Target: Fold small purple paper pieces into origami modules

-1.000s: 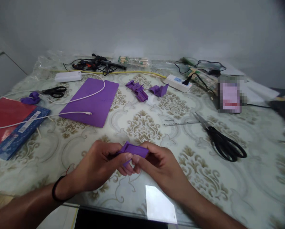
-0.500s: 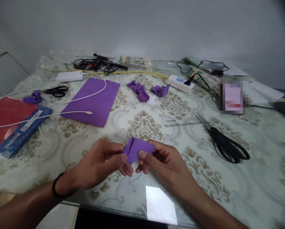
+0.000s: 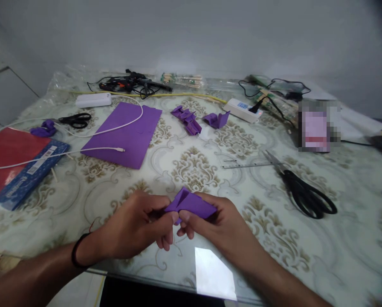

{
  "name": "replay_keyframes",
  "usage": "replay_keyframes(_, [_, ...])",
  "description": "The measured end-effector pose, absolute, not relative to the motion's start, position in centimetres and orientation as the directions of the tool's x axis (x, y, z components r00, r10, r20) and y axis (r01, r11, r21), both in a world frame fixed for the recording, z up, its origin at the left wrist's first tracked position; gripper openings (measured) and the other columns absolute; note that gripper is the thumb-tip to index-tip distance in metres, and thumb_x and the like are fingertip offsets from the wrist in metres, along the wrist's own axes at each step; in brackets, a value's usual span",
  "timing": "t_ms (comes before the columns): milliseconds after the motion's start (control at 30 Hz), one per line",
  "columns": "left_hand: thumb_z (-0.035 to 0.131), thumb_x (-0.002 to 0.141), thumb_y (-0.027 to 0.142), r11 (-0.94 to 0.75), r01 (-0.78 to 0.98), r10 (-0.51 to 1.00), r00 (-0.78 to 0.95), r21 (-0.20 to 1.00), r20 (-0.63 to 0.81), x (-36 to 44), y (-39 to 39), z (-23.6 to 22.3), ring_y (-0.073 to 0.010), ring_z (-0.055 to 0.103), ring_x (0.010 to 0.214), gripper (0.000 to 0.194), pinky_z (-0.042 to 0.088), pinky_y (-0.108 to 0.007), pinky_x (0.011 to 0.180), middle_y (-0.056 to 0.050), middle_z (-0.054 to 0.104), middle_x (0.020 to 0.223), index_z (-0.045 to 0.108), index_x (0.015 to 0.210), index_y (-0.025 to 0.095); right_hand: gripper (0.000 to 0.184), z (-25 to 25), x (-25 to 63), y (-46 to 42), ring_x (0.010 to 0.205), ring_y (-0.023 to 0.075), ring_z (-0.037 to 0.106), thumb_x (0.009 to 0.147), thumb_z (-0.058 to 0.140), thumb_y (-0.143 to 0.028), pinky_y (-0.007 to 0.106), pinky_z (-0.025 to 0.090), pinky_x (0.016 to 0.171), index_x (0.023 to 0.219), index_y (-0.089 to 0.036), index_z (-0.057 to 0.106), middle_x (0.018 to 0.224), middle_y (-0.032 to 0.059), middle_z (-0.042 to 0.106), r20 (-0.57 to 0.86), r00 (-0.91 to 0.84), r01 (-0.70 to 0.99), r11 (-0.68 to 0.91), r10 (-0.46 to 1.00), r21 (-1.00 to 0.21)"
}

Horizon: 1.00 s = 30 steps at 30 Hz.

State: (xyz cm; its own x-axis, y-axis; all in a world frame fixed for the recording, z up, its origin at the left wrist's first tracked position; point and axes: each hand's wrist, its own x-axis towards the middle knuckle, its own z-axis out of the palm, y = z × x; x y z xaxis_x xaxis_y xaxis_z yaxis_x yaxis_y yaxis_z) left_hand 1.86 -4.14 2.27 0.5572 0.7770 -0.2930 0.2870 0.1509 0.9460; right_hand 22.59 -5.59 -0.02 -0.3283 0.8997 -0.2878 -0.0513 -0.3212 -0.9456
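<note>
A small folded piece of purple paper (image 3: 195, 205) is held just above the near part of the table, with a raised flap on its left side. My left hand (image 3: 146, 226) pinches its left edge between thumb and fingers. Thumb on top and fingers beneath, my right hand (image 3: 215, 226) grips the same paper from the right. The two thumb tips almost meet at its near edge. Beyond the hands lie a pleated purple paper strip (image 3: 187, 120) and a folded purple paper piece (image 3: 216, 120).
Purple paper sheets (image 3: 123, 136) lie left of centre under a white cable (image 3: 111, 149). Large black scissors (image 3: 306, 194) and a clear ruler (image 3: 248, 165) are on the right. Smaller scissors (image 3: 77, 120), a red-and-blue packet (image 3: 24, 162) and a power strip (image 3: 242, 110) lie farther off.
The purple paper has turned and tilted, its right corner now reaching farther right and lower. My left thumb has moved right, closer to the right thumb. Both hands keep their hold.
</note>
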Motion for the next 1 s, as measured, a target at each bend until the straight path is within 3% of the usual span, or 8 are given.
replay_keyframes(200, [0.064, 0.095, 0.025, 0.226, 0.225, 0.767, 0.559, 0.948, -0.316, 1.9, -4.5, 2.0, -0.0107, 0.063, 0.045, 0.023, 0.050, -0.018, 0.047, 0.002, 0.069, 0.056, 0.068, 0.074, 0.018, 0.031, 0.2, 22.7, -5.7, 0.061, 0.0165, 0.070, 0.085, 0.085, -0.047, 0.030, 0.061, 0.063, 0.076, -0.020, 0.072, 0.066, 0.0008, 0.072, -0.267, -0.361, -0.061, -0.308, 0.893, -0.949])
replay_keyframes(367, [0.072, 0.094, 0.029, 0.233, 0.199, 0.788, 0.534, 0.952, -0.305, 1.4, -4.5, 2.1, -0.0114, 0.063, 0.043, 0.032, 0.049, -0.018, 0.044, -0.001, 0.071, 0.055, 0.060, 0.066, 0.018, 0.034, 0.2, 23.2, -5.5, 0.058, 0.0140, 0.068, 0.089, 0.083, -0.050, 0.029, 0.059, 0.063, 0.076, -0.020, 0.074, 0.071, 0.0016, 0.076, -0.212, -0.379, -0.134, -0.280, 0.901, -0.950])
replay_keyframes(467, [0.068, 0.098, 0.035, 0.246, 0.208, 0.766, 0.557, 0.947, -0.322, 1.1, -4.5, 2.2, -0.0135, 0.067, 0.045, 0.031, 0.052, -0.019, 0.044, -0.004, 0.075, 0.061, 0.063, 0.072, 0.018, 0.034, 0.0, 23.3, -5.5, 0.055, 0.0134, 0.068, 0.089, 0.084, -0.047, 0.028, 0.057, 0.061, 0.075, -0.019, 0.074, 0.070, 0.0022, 0.077, -0.186, -0.363, -0.144, -0.252, 0.913, -0.957])
replay_keyframes(800, [0.058, 0.101, 0.030, 0.000, 0.296, 0.827, 0.537, 0.955, -0.166, 0.9, -4.3, 2.7, -0.0118, 0.063, 0.044, 0.037, 0.045, -0.019, 0.045, -0.002, 0.072, 0.055, 0.064, 0.066, 0.018, 0.037, 0.0, 23.2, -5.2, 0.056, 0.0148, 0.070, 0.081, 0.090, -0.052, 0.028, 0.055, 0.061, 0.071, -0.019, 0.078, 0.063, 0.0023, 0.076, -0.246, -0.337, -0.130, -0.304, 0.909, -0.944])
replay_keyframes(900, [0.061, 0.096, 0.024, -0.138, 0.330, 0.844, 0.533, 0.934, -0.063, 0.9, -3.9, 2.4, -0.0112, 0.061, 0.049, 0.027, 0.046, -0.020, 0.051, 0.000, 0.071, 0.058, 0.071, 0.071, 0.018, 0.036, -0.1, 23.2, -5.2, 0.059, 0.0148, 0.069, 0.079, 0.091, -0.051, 0.026, 0.054, 0.061, 0.072, -0.018, 0.078, 0.062, 0.0025, 0.076, -0.231, -0.323, -0.104, -0.277, 0.918, -0.955])
replay_keyframes(1000, [0.064, 0.095, 0.024, -0.194, 0.364, 0.824, 0.564, 0.911, -0.050, 1.1, -3.8, 2.2, -0.0114, 0.063, 0.055, 0.019, 0.047, -0.020, 0.055, 0.000, 0.073, 0.064, 0.076, 0.080, 0.018, 0.031, -0.3, 23.1, -5.3, 0.060, 0.0134, 0.067, 0.081, 0.090, -0.044, 0.024, 0.051, 0.060, 0.073, -0.018, 0.076, 0.063, 0.0015, 0.074, -0.222, -0.326, -0.062, -0.255, 0.919, -0.965])
